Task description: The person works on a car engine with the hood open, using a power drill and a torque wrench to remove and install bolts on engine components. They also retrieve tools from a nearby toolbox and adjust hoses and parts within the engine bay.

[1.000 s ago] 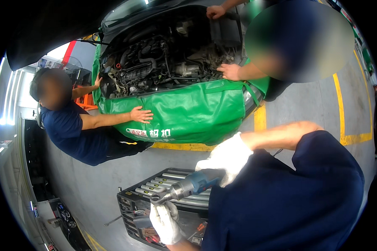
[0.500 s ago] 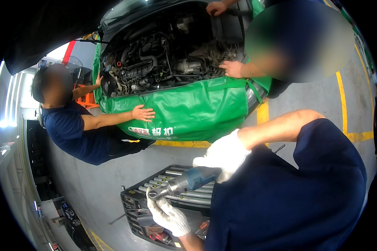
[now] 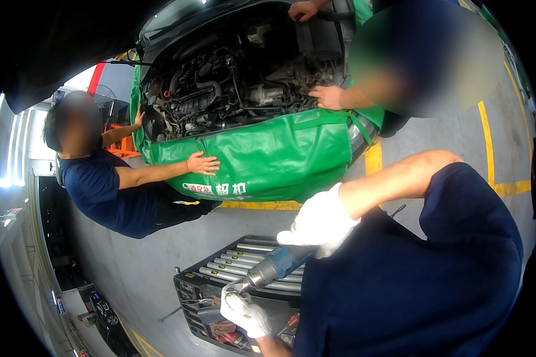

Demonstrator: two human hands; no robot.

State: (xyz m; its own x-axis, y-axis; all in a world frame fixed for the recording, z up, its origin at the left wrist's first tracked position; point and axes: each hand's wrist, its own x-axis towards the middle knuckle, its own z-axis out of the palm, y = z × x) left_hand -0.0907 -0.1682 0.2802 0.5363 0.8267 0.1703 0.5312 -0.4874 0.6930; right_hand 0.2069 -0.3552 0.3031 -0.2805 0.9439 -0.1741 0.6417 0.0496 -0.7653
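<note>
A power ratchet (image 3: pixel 274 266) with a blue body and a silver head points down and left over a tool tray. My right hand (image 3: pixel 320 225), in a white glove, is closed round its blue rear end. At the silver tip is my left hand (image 3: pixel 244 313), also gloved, with thumb and forefinger curled about the head. Whether a small part sits between those fingertips cannot be made out. Under the tool lies a black tool tray (image 3: pixel 192 284) holding a row of silver bars (image 3: pixel 225 271).
A car's open engine bay (image 3: pixel 211 77) lies beyond, its front draped with a green cover (image 3: pixel 280 154). A co-worker (image 3: pixel 98 178) at left rests a hand on the cover. Another person's hand (image 3: pixel 330 97) touches the bay's right side. Pliers and other hand tools (image 3: pixel 232 339) fill the tray's lower part.
The ratchet and both hands have shifted slightly right in the picture. The ratchet's head has turned, and my left fingers now curl round its tip. The co-workers' hands stay in place on the car.
</note>
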